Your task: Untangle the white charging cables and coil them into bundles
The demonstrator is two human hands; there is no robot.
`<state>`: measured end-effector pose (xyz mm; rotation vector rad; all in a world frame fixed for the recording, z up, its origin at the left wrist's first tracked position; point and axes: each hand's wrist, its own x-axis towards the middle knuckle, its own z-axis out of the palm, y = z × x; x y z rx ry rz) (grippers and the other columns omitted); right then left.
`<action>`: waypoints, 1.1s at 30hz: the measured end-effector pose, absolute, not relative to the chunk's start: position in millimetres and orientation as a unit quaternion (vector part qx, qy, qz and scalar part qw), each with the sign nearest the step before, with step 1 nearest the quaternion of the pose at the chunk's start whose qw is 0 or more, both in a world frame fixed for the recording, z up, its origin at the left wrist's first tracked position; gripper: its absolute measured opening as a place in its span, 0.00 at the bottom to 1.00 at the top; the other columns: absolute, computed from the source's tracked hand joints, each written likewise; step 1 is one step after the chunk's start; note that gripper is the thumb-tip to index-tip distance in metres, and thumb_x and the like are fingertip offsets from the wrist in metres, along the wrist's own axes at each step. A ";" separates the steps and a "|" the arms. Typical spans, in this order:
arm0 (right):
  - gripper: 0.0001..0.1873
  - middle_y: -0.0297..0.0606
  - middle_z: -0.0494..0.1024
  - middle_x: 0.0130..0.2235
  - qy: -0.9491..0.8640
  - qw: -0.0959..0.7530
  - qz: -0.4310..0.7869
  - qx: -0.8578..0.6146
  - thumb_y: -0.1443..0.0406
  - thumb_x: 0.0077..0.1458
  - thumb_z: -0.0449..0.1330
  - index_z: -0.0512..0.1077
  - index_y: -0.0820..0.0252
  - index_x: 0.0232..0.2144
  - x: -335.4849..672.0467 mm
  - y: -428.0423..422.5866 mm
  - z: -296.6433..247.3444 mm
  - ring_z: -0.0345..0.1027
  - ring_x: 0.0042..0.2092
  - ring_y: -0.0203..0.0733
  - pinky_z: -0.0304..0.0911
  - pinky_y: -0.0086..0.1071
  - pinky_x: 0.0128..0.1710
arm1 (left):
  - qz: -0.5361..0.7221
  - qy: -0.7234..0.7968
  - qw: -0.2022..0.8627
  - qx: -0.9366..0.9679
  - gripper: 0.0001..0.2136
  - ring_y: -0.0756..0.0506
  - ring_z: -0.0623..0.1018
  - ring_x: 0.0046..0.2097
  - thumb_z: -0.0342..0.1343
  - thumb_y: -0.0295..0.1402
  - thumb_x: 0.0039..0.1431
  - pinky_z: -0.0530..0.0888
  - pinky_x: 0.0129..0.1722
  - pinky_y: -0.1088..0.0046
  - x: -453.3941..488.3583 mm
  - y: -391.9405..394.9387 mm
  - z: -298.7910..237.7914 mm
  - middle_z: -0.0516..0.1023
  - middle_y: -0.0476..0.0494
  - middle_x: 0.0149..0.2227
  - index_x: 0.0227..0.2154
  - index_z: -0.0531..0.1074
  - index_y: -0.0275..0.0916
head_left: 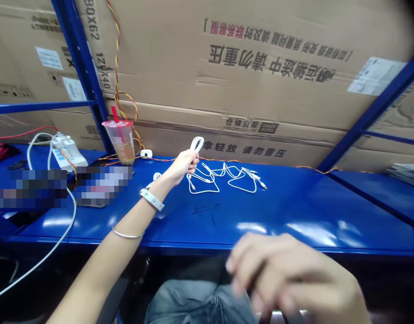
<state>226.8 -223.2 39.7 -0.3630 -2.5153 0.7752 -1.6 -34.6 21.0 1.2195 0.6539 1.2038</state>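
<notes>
The coiled white cable (pixel 197 144) is in your left hand (pixel 184 166), near the back of the blue table (pixel 277 207). Its loop projects past the closed fingers, away from you.

Step in hand: judged from this pose, holding the coiled cable. Next move: any shift of the left hand calls for a firm grip on the coil and clearance from the loose white cables (pixel 207 192). Bringing the right hand (pixel 277 270) to the coil would call for raising it over the table's front edge.

Left hand pose: arm extended forward across the table, fingers wrapped around the coil. A patterned wristband (pixel 152 199) and a thin bracelet (pixel 127 235) are on this arm.

Right hand pose: close to you, near the front edge, fingers partly curled. The hand is blurred; whether it has hold of anything cannot be determined.

The loose cables lie on the table just right of your left hand. A white bundle (pixel 156 177) shows behind the left wrist. Farther left stand a drink cup (pixel 120 144) and a power strip (pixel 70 153). Cardboard boxes (pixel 173 76) line the back.
</notes>
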 end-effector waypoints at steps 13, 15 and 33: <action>0.06 0.38 0.78 0.34 -0.923 0.069 0.042 -0.376 0.70 0.53 0.61 0.77 0.57 0.34 174.7 -64.4 1.1 0.69 0.37 0.41 0.55 0.29 0.33 | 0.512 0.322 0.581 0.545 0.09 0.59 0.54 0.18 0.50 0.31 0.64 0.51 0.15 0.86 0.1 -37.5 21.7 0.59 0.55 0.22 0.28 0.63 0.36; 0.06 0.37 0.78 0.34 -0.923 0.070 0.052 -0.376 0.70 0.53 0.61 0.77 0.57 0.33 175.4 -64.7 -3.8 0.68 0.36 0.40 0.54 0.29 0.32 | 0.509 0.328 0.584 0.540 0.09 0.59 0.54 0.18 0.49 0.30 0.65 0.51 0.15 0.86 1.3 -37.8 21.9 0.58 0.55 0.22 0.28 0.62 0.35; 0.05 0.35 0.77 0.30 -0.884 0.222 0.211 -0.354 0.68 0.51 0.59 0.75 0.62 0.28 200.2 -69.4 15.3 0.68 0.33 0.38 0.61 0.30 0.36 | 0.513 0.349 0.572 0.536 0.10 0.59 0.55 0.17 0.54 0.33 0.62 0.51 0.14 0.86 -1.2 -29.2 13.4 0.59 0.56 0.20 0.26 0.63 0.35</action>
